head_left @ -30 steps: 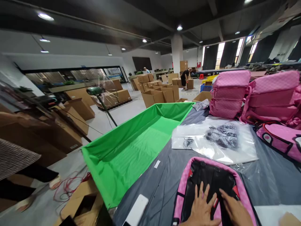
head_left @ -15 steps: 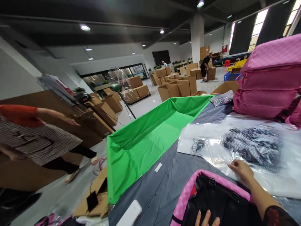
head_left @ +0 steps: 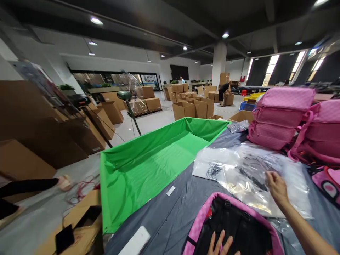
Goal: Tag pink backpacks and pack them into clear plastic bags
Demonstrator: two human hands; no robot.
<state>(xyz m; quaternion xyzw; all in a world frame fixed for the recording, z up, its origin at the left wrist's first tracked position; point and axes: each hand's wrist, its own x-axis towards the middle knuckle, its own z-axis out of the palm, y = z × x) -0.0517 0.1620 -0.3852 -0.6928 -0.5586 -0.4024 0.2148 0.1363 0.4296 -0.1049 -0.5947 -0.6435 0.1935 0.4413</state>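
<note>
A pink backpack point(head_left: 202, 219) lies back-side up on the grey table point(head_left: 164, 219) in front of me, its black padded panel facing up. My left hand point(head_left: 221, 246) rests flat on that panel with fingers spread, only partly in view at the bottom edge. My right hand point(head_left: 276, 186) reaches forward onto a pile of clear plastic bags point(head_left: 239, 170), fingers curled at the top bag; whether it grips the plastic I cannot tell.
A green fabric bin point(head_left: 148, 166) hangs along the table's left side. Stacks of pink backpacks point(head_left: 281, 117) stand at the back right. A white flat object point(head_left: 135, 242) lies near the table's corner. Cardboard boxes point(head_left: 186, 108), a fan point(head_left: 127, 88) and distant people fill the floor.
My right hand left the backpack and went forward onto the plastic bags. My left hand stayed on the black panel. The view swung left and back; the nearby person moved out to the left.
</note>
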